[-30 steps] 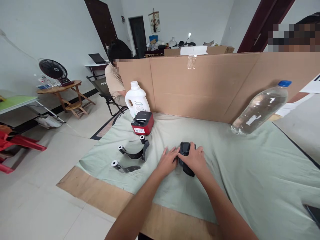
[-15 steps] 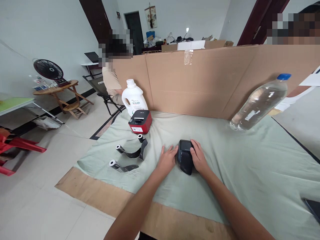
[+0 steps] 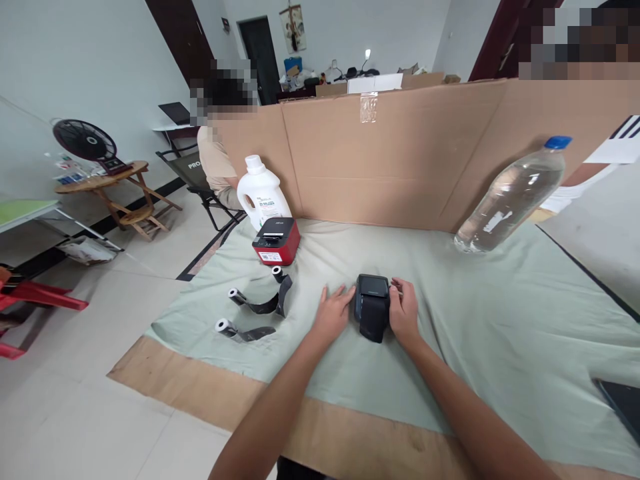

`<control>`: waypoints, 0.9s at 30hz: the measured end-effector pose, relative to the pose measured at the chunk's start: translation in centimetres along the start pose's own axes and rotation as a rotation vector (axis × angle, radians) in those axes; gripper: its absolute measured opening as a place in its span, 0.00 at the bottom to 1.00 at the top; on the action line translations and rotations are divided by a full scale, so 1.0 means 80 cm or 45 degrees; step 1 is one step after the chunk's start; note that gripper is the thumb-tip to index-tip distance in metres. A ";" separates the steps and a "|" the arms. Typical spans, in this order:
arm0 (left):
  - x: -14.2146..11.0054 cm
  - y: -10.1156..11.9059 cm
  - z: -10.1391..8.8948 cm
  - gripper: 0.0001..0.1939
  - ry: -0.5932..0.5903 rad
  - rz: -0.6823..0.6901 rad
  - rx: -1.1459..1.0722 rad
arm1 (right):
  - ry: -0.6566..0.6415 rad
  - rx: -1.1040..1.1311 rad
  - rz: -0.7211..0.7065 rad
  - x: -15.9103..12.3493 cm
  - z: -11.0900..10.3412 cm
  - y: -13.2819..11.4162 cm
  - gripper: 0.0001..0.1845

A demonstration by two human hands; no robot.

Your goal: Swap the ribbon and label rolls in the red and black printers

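Observation:
A small black box-shaped device (image 3: 373, 287) stands on the green cloth in front of me, a broad dark flap or strip (image 3: 374, 319) at its near side. My left hand (image 3: 334, 312) lies open, its fingers spread and the fingertips at the device's left edge. At the right edge is my right hand (image 3: 404, 312), fingers curled and closed against the side; the contact is partly hidden. Farther left lie several small white-cored rolls (image 3: 223, 327) with dark strips unrolled from them. Behind these sits a red and black receipt printer (image 3: 277, 241).
A white jug (image 3: 263, 193) stands behind the printer. A large water bottle (image 3: 513, 197) with a blue cap leans against the cardboard panel (image 3: 370, 167). A dark flat object (image 3: 620, 403) lies at the right edge. People sit beyond the panel; a fan (image 3: 85, 143) stands at left.
The black device has turned slightly and now sits straighter. My right hand has drawn from its top to its right side, fingers more curled. My left hand has barely moved. The view shifted slightly.

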State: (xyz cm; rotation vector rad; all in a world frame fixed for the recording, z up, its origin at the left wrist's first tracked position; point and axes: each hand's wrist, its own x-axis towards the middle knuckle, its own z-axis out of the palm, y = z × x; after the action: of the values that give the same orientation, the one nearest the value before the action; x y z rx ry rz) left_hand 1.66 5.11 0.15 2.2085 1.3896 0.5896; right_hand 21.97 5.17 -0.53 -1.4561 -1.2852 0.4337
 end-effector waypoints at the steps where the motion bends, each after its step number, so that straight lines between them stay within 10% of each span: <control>1: -0.001 0.000 -0.001 0.36 -0.001 0.002 -0.024 | 0.029 0.006 0.026 -0.002 -0.002 -0.001 0.23; 13: -0.003 -0.002 -0.006 0.35 -0.022 -0.010 -0.042 | -0.072 0.155 -0.118 0.010 -0.008 0.008 0.22; 27: -0.004 -0.006 -0.004 0.33 -0.009 0.026 0.036 | -0.616 -0.633 -0.172 0.067 -0.005 -0.002 0.14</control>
State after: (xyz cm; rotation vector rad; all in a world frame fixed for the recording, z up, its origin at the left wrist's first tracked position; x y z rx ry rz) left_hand 1.03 5.05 0.08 2.2470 1.3818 0.5722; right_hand 24.08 9.54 1.72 -1.7171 -1.9715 0.4063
